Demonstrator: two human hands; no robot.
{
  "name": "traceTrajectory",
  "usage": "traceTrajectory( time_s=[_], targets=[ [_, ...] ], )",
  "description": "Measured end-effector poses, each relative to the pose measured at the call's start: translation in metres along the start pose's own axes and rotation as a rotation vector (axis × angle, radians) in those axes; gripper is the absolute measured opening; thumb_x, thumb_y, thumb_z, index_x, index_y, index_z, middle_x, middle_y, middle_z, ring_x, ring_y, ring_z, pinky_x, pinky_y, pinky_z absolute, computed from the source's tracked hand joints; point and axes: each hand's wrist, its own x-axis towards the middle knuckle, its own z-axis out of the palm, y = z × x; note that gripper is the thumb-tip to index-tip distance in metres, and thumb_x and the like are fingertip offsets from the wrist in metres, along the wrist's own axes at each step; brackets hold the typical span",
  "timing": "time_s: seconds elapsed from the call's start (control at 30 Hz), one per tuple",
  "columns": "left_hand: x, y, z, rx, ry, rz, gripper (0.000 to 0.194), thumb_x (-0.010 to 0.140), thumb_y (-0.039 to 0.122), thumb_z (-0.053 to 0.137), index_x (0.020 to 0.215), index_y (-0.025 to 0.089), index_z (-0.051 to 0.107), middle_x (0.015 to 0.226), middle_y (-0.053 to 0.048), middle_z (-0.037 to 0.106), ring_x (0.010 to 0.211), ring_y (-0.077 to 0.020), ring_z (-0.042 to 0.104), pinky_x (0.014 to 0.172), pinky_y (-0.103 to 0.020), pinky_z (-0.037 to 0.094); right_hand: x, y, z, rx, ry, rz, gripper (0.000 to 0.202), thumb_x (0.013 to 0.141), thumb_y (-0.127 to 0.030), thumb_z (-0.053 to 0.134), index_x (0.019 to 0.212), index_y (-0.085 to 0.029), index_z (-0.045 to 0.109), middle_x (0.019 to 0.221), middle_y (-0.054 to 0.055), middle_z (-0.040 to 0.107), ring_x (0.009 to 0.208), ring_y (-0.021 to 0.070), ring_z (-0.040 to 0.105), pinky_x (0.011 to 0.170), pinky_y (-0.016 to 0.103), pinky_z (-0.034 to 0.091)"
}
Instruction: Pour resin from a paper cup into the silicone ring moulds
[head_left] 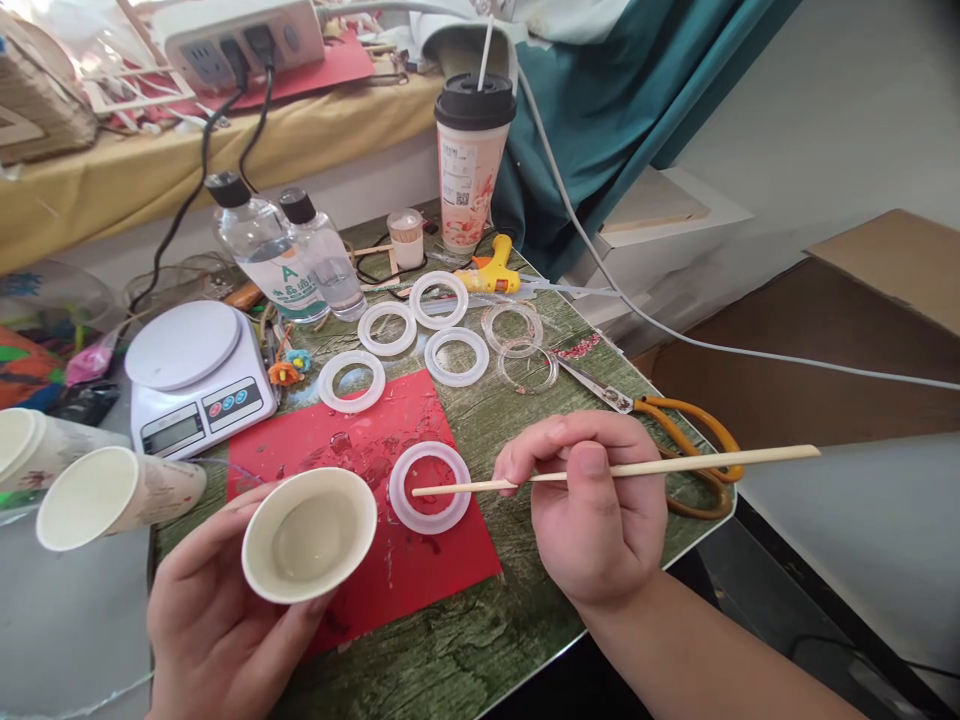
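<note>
My left hand [217, 590] is wrapped round a paper cup [255, 545] with clear liquid in it, tilted a little toward me. Between the thumb and fingers of my right hand [600, 510] is a wooden chopstick [705, 462]. Its thin tip points left, over a white ring mold [401, 505] lying on a red sheet [457, 560]; whether the tip touches the mold I cannot tell. Farther back sit several more ring molds [352, 404], and two clear rings [517, 380] overlap to their right.
A kitchen scale [202, 350], two paper cups [86, 500] and clear bottles [277, 270] stand at left and back. Orange-handled scissors [675, 430] lie beyond my right hand. A yellow glue gun [495, 268] and a tall drink cup [465, 180] are at the rear. A cable [570, 210] crosses the right side.
</note>
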Motion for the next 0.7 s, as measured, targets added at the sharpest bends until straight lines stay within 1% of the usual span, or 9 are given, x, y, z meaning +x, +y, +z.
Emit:
traceTrajectory(
  time_s=[0.07, 0.13, 0.17, 0.27, 0.43, 0.57, 0.63, 0.7],
  targets=[
    [0.0, -0.001, 0.0, 0.044, 0.029, 0.016, 0.05, 0.083, 0.03, 0.102, 0.128, 0.024, 0.082, 0.126, -0.007, 0.092, 0.116, -0.028, 0.092, 0.104, -0.03, 0.076, 0.0, -0.001, -0.001, 0.002, 0.0, 0.007, 0.014, 0.125, -0.033, 0.067, 0.122, -0.026, 0.077, 0.083, -0.002, 0.078, 0.063, 0.0169, 0.071, 0.059, 0.033, 0.066],
    [0.002, -0.002, 0.0, 0.073, 0.043, 0.03, 0.043, 0.086, 0.032, 0.099, 0.125, 0.024, 0.083, 0.118, -0.005, 0.09, 0.112, -0.0243, 0.089, 0.103, -0.026, 0.072, 0.001, -0.001, -0.003, -0.012, -0.015, 0.015, 0.014, 0.126, -0.035, 0.066, 0.122, -0.026, 0.077, 0.082, -0.002, 0.076, 0.061, 0.0165, 0.069, 0.058, 0.032, 0.064],
    [0.004, -0.001, 0.001, 0.075, 0.062, 0.032, 0.045, 0.086, 0.032, 0.098, 0.128, 0.025, 0.082, 0.116, -0.004, 0.089, 0.11, -0.0221, 0.087, 0.103, -0.023, 0.07, 0.001, -0.002, -0.003, -0.025, -0.026, 0.019, 0.015, 0.126, -0.035, 0.065, 0.122, -0.027, 0.077, 0.081, -0.003, 0.075, 0.061, 0.0164, 0.068, 0.057, 0.031, 0.063],
    [0.007, 0.001, 0.003, 0.048, 0.142, 0.022, 0.061, 0.083, 0.031, 0.098, 0.141, 0.026, 0.078, 0.114, 0.0, 0.085, 0.105, -0.0183, 0.081, 0.103, -0.019, 0.064, 0.001, -0.002, -0.005, -0.058, -0.059, 0.031, 0.016, 0.127, -0.037, 0.065, 0.121, -0.027, 0.076, 0.08, -0.004, 0.072, 0.061, 0.0161, 0.067, 0.058, 0.031, 0.061],
    [0.007, 0.005, 0.009, -0.023, 0.206, -0.004, 0.068, 0.081, 0.034, 0.103, 0.144, 0.026, 0.077, 0.116, -0.001, 0.083, 0.109, -0.0212, 0.078, 0.106, -0.025, 0.062, -0.001, -0.002, -0.005, -0.046, -0.082, 0.052, 0.015, 0.126, -0.036, 0.067, 0.122, -0.027, 0.078, 0.082, -0.003, 0.074, 0.064, 0.0158, 0.068, 0.06, 0.031, 0.063],
    [0.006, 0.006, 0.01, -0.105, 0.228, -0.043, 0.073, 0.078, 0.029, 0.104, 0.145, 0.029, 0.077, 0.119, -0.001, 0.083, 0.112, -0.0231, 0.079, 0.11, -0.03, 0.062, -0.001, -0.002, -0.004, -0.033, -0.085, 0.069, 0.015, 0.126, -0.034, 0.067, 0.122, -0.026, 0.08, 0.083, -0.002, 0.077, 0.065, 0.0164, 0.071, 0.061, 0.031, 0.066],
    [0.007, 0.007, 0.01, -0.084, 0.239, -0.028, 0.075, 0.075, 0.029, 0.104, 0.145, 0.03, 0.077, 0.123, -0.003, 0.083, 0.114, -0.0257, 0.079, 0.109, -0.034, 0.063, -0.001, -0.002, -0.004, -0.037, -0.093, 0.081, 0.015, 0.125, -0.034, 0.068, 0.122, -0.026, 0.081, 0.084, -0.002, 0.079, 0.066, 0.0167, 0.074, 0.061, 0.031, 0.067],
    [0.008, 0.007, 0.01, -0.038, 0.255, -0.007, 0.071, 0.072, 0.031, 0.103, 0.138, 0.03, 0.079, 0.122, -0.004, 0.084, 0.112, -0.0287, 0.079, 0.104, -0.039, 0.065, -0.001, -0.002, -0.003, -0.042, -0.102, 0.087, 0.015, 0.125, -0.034, 0.068, 0.122, -0.026, 0.081, 0.085, -0.001, 0.082, 0.067, 0.0167, 0.076, 0.063, 0.03, 0.068]
  ],
)
